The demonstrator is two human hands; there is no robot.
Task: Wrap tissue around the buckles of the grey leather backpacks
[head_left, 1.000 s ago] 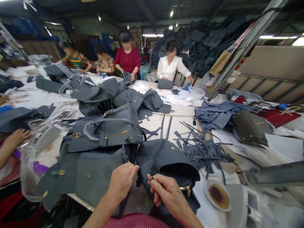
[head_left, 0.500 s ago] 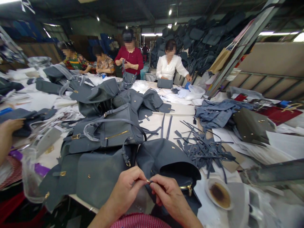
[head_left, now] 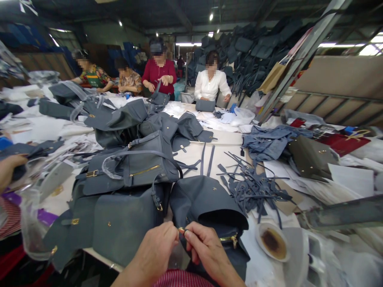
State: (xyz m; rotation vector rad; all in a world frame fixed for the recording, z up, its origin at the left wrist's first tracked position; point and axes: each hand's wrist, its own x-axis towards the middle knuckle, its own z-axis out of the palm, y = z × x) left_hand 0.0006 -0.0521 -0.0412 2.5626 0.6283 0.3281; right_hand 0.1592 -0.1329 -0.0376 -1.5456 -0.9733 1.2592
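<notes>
My left hand (head_left: 157,249) and my right hand (head_left: 205,245) meet at the bottom centre, fingertips pinched together on a small gold metal fitting (head_left: 181,230). It sits at the near edge of an open grey-blue leather bag (head_left: 206,201) lying just beyond my hands. A gold clasp (head_left: 230,239) shows on the bag's rim to the right of my right hand. A flat grey bag (head_left: 122,223) lies to the left of my left hand.
A heap of grey bags (head_left: 140,159) fills the table's middle. Loose grey straps (head_left: 251,187) lie right of them, a stained white dish (head_left: 272,243) near right. Several people work at the far end; another person's hand (head_left: 10,167) shows at left.
My hands came together from slightly apart and now both pinch the small fitting. The person in red at the far end lifted a bag strap.
</notes>
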